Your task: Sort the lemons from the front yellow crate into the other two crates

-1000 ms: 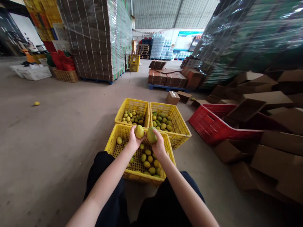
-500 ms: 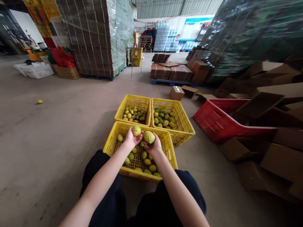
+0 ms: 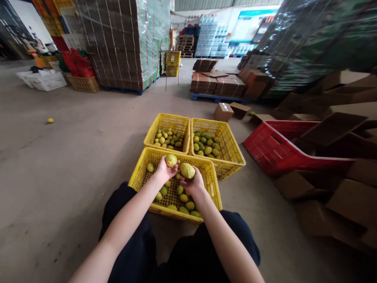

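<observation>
My left hand point(image 3: 165, 170) is closed around a yellow-green lemon point(image 3: 171, 160) with small dark specks. Beside it, my right hand point(image 3: 193, 181) grips a larger, bumpy lemon point(image 3: 187, 171). Both hands are above the near yellow crate point(image 3: 218, 192), almost touching each other. Several yellow and green lemons point(image 3: 183, 198) lie loose on this crate's slotted bottom, some hidden by my hands and arms. Behind it stand a left yellow crate point(image 3: 146, 142) and a right yellow crate point(image 3: 226, 162), each with many lemons inside.
A red crate point(image 3: 259, 151) and a heap of cardboard boxes point(image 3: 347, 202) stand on the right. One lemon point(image 3: 50, 120) lies on the floor to the left. Farther back are wrapped pallet stacks point(image 3: 114, 47) and flattened cartons point(image 3: 229, 85) on a blue pallet.
The view has tilted and shifted slightly, so the crates sit a little higher. Both hands hold the same lemons in nearly the same pose.
</observation>
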Demonstrator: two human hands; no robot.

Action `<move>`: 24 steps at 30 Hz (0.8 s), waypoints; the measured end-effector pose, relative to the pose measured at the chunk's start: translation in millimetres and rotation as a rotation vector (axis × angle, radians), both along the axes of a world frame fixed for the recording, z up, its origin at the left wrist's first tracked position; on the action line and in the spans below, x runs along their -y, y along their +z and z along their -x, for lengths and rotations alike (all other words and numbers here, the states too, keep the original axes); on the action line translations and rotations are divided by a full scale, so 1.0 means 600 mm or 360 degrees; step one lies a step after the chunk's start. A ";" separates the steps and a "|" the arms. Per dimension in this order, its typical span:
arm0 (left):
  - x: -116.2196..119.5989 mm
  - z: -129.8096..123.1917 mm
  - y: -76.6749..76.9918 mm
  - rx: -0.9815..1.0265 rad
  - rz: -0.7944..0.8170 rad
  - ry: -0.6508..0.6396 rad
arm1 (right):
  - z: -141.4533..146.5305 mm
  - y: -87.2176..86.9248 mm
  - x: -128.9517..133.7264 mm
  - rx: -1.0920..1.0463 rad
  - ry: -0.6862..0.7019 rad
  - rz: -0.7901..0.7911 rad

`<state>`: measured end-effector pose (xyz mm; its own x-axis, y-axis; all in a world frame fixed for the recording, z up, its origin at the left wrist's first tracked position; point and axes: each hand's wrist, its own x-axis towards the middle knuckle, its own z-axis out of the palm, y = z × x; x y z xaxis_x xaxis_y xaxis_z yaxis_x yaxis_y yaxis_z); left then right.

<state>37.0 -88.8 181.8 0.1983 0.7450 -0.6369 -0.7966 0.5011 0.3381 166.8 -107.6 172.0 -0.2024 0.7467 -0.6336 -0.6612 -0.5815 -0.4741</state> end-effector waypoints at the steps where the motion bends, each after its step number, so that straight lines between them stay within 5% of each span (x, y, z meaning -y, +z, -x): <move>1: 0.001 -0.001 0.001 -0.0046 0.0001 0.0014 | -0.001 -0.001 -0.001 0.0001 0.0001 -0.0008; 4: 0.004 -0.007 0.004 -0.0424 -0.0126 0.0208 | -0.001 -0.006 -0.008 0.0074 -0.0066 -0.0148; 9: 0.014 -0.002 0.014 -0.1182 -0.0900 0.0603 | 0.000 -0.002 -0.010 0.0668 -0.0468 -0.0827; 14: 0.029 0.013 0.021 -0.1438 -0.1293 0.0504 | -0.004 0.017 0.004 0.1493 -0.0709 -0.1367; 24: 0.040 0.019 0.023 -0.1627 -0.1651 0.0266 | -0.003 0.007 0.009 0.1568 -0.0649 -0.1530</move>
<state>25.4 -112.5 195.3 -0.1332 0.9153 0.3800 -0.0168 -0.3855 0.9226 168.6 -113.2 176.4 0.3428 0.8557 0.3876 0.1225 0.3683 -0.9216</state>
